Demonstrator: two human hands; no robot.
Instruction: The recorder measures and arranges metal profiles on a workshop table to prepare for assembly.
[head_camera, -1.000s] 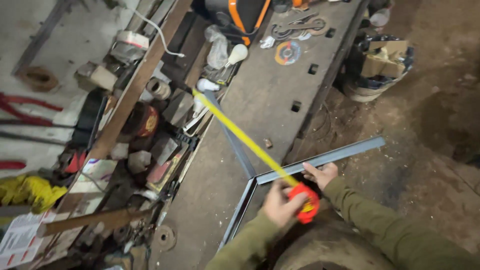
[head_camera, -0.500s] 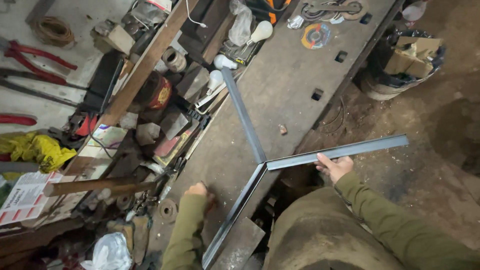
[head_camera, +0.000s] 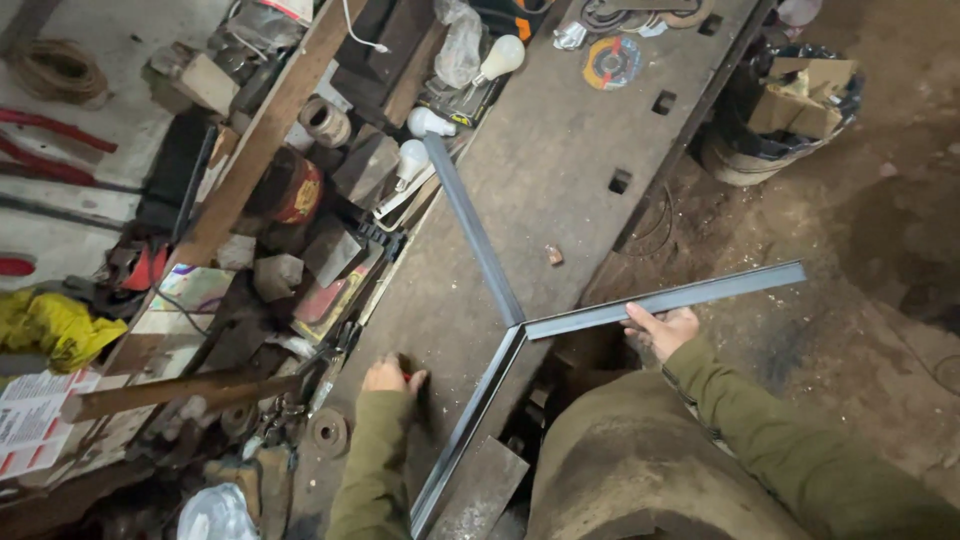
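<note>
The right hand (head_camera: 662, 328) grips one arm of the grey metal frame (head_camera: 480, 240) — which lies across the steel desk (head_camera: 560, 130), that arm jutting past its edge — while the left hand (head_camera: 390, 376) rests curled on the desk over something red.

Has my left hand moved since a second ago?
Yes. The left hand has left the bars' joint, where it held a red tape measure, and now rests on the workbench to the joint's left.
</note>
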